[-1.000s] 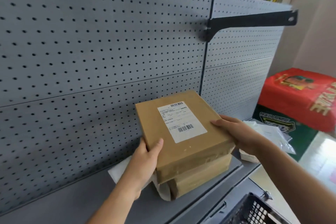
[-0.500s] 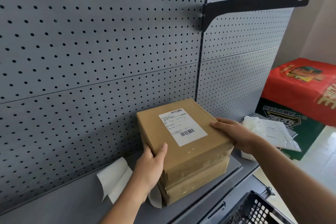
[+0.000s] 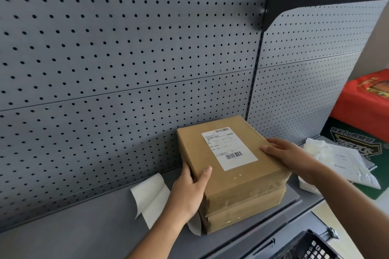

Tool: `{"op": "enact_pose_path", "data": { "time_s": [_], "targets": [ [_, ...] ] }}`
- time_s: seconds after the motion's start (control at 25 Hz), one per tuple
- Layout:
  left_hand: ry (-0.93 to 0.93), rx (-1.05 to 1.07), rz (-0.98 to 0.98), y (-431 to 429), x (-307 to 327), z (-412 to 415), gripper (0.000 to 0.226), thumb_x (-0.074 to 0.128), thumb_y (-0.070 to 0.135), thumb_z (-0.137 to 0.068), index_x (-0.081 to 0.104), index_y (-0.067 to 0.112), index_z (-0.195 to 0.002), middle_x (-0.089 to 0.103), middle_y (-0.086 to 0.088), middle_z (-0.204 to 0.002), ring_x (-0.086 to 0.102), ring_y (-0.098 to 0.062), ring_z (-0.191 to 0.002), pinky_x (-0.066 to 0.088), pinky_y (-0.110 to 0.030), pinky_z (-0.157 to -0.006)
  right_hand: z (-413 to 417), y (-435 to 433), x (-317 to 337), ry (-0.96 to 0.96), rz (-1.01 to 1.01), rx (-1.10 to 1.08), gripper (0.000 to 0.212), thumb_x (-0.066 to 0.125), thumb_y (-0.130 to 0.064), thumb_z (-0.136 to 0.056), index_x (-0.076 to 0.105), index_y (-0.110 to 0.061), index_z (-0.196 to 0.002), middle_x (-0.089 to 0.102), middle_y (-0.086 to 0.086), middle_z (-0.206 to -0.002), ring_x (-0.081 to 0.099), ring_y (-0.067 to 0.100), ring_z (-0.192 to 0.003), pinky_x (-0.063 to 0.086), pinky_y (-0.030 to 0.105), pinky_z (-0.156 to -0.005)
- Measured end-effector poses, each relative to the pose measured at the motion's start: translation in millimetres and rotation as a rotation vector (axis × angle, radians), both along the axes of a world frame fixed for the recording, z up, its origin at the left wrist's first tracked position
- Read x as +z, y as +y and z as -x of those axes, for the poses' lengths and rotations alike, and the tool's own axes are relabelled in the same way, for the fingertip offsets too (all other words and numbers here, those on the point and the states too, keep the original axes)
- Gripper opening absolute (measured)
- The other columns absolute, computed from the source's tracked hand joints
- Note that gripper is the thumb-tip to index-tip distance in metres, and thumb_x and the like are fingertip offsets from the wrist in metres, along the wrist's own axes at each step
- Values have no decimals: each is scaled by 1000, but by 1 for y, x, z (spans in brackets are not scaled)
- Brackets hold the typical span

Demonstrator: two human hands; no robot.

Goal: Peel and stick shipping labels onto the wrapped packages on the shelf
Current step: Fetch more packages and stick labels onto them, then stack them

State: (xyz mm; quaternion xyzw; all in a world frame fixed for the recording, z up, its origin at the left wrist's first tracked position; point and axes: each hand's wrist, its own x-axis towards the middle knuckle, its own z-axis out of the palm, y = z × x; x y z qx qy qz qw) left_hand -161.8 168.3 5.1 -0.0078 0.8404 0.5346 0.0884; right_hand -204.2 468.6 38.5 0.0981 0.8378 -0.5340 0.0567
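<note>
Both hands fwd, arms extended; left hand [image 3: 190, 189] thumb up, right hand [image 3: 291, 154] fingers flat, palm down.

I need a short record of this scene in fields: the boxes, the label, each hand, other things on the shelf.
boxes: brown cardboard top box stacked on second brown box
label: white shipping label stuck flat on top box
left hand: grips top box's left corner
right hand: flat on its right edge
shelf: grey metal shelf; curled white backing paper left of boxes
</note>
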Motion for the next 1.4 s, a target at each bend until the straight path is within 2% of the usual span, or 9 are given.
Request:
{"op": "enact_pose_path", "data": {
  "time_s": [0.08, 0.16, 0.28, 0.36, 0.52, 0.8, 1.16, 1.28, 1.4],
  "targets": [
    [60, 32, 101, -7, 6, 0, 88, 39, 81, -86, 28, 30, -158, 49, 9, -154, 47, -14, -140, 40, -39, -115, 1, -6, 6, 74, -243, -33, 44, 65, -39, -94, 57, -28, -135, 64, -3, -131, 62, 20, -116, 46, 41, -105],
    [169, 103, 262, -21, 14, 0, 77, 34, 71, -95, 28, 27, -158, 40, 6, -160, 40, -17, -145, 38, -41, -116, 0, -18, 12, 157, -445, -34, 44, 59, -36, -96, 53, -27, -139, 55, 3, -140, 54, 24, -123, 42, 40, -102],
    [303, 182, 430, -48, 29, -2, 64, 33, 64, -99, 38, 27, -151, 47, 9, -154, 47, -15, -139, 45, -41, -106, -1, -44, 20, 271, -591, 7, 44, 56, -36, -97, 52, -25, -140, 48, 3, -145, 55, 22, -111, 43, 38, -94],
    [348, 224, 501, -69, 38, -5, 58, 33, 62, -100, 43, 28, -146, 51, 11, -150, 52, -14, -134, 48, -41, -101, -2, -68, 26, 333, -638, 45, 44, 55, -40, -97, 52, -26, -139, 48, -2, -145, 57, 20, -112, 46, 40, -94],
    [406, 312, 607, -111, 55, -20, 54, 33, 60, -101, 46, 28, -143, 54, 13, -146, 54, -12, -131, 47, -40, -97, -2, -119, 35, 452, -678, 127, 42, 54, -41, -98, 54, -25, -137, 50, -7, -142, 55, 16, -117, 43, 32, -85],
    [398, 475, 681, -202, 66, -61, 54, 34, 59, -102, 48, 27, -143, 53, 12, -147, 50, -12, -134, 46, -39, -97, -8, -227, 50, 593, -677, 279, 41, 53, -39, -99, 53, -25, -138, 51, -4, -141, 49, 21, -130, 41, 34, -97],
    [379, 705, 731, -320, 81, -132, 51, 36, 58, -101, 50, 28, -140, 56, 12, -142, 54, -13, -126, 45, -32, -88, -31, -370, 56, 705, -600, 517, 42, 52, -42, -100, 51, -28, -140, 48, -6, -145, 51, 16, -126, 48, 36, -93],
    [364, 800, 704, -361, 84, -161, 50, 38, 58, -101, 52, 27, -138, 61, 7, -137, 59, -18, -120, 48, -35, -86, -43, -421, 55, 736, -583, 603, 43, 51, -42, -100, 50, -28, -141, 46, -7, -146, 48, 15, -129, 45, 31, -89],
    [282, 876, 741, -402, 85, -193, 53, 35, 59, -101, 49, 28, -142, 62, 3, -135, 61, -21, -117, 51, -38, -86, -57, -471, 50, 756, -553, 688, 43, 50, -42, -100, 49, -28, -141, 46, -9, -145, 54, 13, -119, 44, 26, -79]
  ]
}}
